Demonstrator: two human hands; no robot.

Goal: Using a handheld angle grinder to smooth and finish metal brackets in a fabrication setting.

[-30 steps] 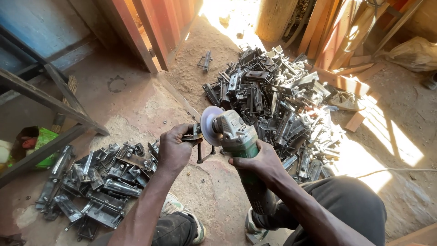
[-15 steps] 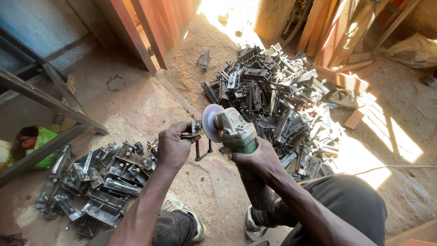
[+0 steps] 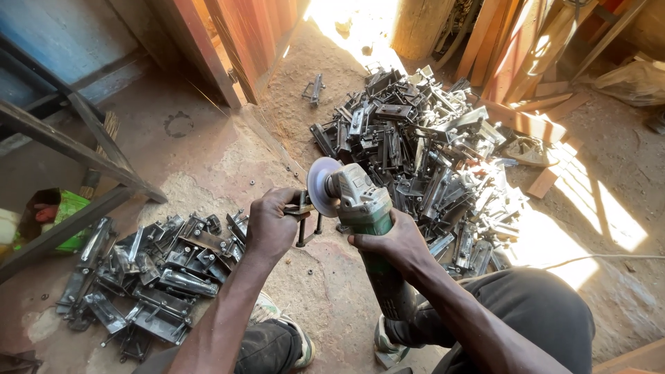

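Fig.: head view, near to far. Centre, approx. 6 o'clock: right hand (image 3: pixel 389 244) clenched round the body of a green-and-grey handheld angle grinder (image 3: pixel 360 208), its grey abrasive disc (image 3: pixel 321 187) facing the left hand (image 3: pixel 271 225). Left hand, just at 9 o'clock of the disc, grips a small dark metal bracket w/ bolt legs (image 3: pixel 305 220), held just above the sandy concrete floor (image 3: pixel 208 166); disc edge is touching or nearly touching the bracket, cannot tell which.

Risk (judgement): bare fingers sit v. close to the disc; a snag on the bracket could kick it loose or pull the hand in.

At 8 o'clock: smaller heap of dark metal brackets (image 3: pixel 149 266). At 1 o'clock, farther: large heap of similar brackets (image 3: pixel 422 156).

Containers: at 9 o'clock, far edge, an open cardboard box (image 3: pixel 31 211) holding something green (image 3: pixel 69 208); contents otherwise unclear.
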